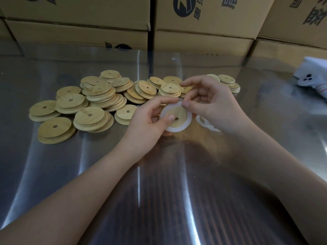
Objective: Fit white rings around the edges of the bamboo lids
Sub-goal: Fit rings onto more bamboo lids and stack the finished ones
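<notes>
Within left hand (148, 119), lid (178, 112) plus ring (177, 129).

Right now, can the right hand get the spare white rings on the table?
Probably yes: the spare white rings lie under the right hand, nothing between. But it is pinching the ring on the lid the left hand holds, so it must let go first.

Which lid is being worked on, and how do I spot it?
On the steel table, beside the pile of bare lids, two hands meet. The left hand holds a lid and the right hand pinches the ring on its edge. Unlike its bare neighbours, it is held and white-rimmed.
</notes>
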